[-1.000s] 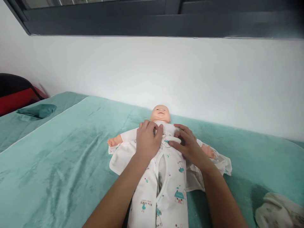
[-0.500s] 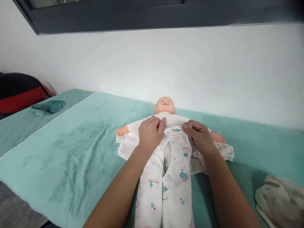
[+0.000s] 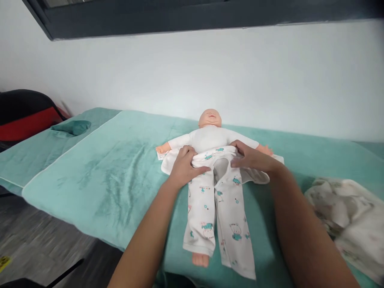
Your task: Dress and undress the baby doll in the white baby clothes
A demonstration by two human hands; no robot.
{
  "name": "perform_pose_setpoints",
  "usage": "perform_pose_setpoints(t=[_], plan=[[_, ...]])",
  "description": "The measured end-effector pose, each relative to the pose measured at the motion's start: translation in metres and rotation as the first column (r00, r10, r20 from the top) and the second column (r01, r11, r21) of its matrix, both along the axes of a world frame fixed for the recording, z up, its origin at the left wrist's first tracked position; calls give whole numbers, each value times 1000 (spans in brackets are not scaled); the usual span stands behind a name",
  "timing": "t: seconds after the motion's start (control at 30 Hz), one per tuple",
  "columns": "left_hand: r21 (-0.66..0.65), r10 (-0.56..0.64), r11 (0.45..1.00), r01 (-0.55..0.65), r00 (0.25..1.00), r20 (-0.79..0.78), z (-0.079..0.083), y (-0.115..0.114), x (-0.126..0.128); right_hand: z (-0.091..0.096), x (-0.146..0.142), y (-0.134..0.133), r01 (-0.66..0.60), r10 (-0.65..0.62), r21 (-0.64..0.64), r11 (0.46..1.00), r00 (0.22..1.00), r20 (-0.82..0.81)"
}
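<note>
Left hand at 9 o'clock and right hand at 3 o'clock of the baby doll pinch the printed pants by the waistband; an even pull on both sides seems best.

A teal plush blanket with a white piped edge covers the surface in front of you, rumpled into soft creases. To your left it lies just beside a flatter teal sheet, and on that sheet rests a small folded dark-teal cloth. Beyond it, by the wall, you see a black-and-red padded object, cut off by the edge. A plain white wall runs behind, topped by a dark grey window frame. At your right, on the blanket, sits a crumpled white cloth with a faint print. At lower left is blurred grey floor.
</note>
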State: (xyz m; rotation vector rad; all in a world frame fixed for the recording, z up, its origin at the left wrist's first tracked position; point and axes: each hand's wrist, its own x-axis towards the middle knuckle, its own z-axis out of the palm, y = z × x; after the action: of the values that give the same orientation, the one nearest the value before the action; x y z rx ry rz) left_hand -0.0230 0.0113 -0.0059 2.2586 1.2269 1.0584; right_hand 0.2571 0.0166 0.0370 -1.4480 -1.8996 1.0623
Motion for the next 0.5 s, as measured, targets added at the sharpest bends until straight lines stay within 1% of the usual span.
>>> perform_pose_setpoints(t=[0.07,0.13,0.2,0.27,0.3,0.33,0.37,0.43,0.5], plan=[[78,52,996,-44,994,-101,-2,0,2,-10,-6,-16,103,-103,11,995,995,9],[118,106,990,-82,971,-215,-5,-2,5,-23,-19,-34,259,-264,98,961,963,47],[95,154,987,-131,941,-301,-7,-5,8,-37,-36,-50,408,-431,209,889,900,74],[31,193,980,-194,920,-342,-8,-10,11,-46,-50,-64,500,-528,273,822,848,39],[-6,207,975,-222,917,-340,-8,-12,12,-48,-53,-69,516,-539,280,810,842,5],[-44,206,972,-231,925,-320,-7,-15,12,-49,-55,-74,513,-524,271,815,851,-36],[-83,190,972,-221,941,-281,-5,-18,11,-48,-54,-80,492,-489,248,835,869,-77],[-179,111,974,-140,980,-163,2,-25,4,-45,-48,-90,388,-367,183,903,920,-140],[-276,-4,961,-11,999,-54,11,-33,-8,-43,-42,-102,275,-253,126,953,953,-164]])
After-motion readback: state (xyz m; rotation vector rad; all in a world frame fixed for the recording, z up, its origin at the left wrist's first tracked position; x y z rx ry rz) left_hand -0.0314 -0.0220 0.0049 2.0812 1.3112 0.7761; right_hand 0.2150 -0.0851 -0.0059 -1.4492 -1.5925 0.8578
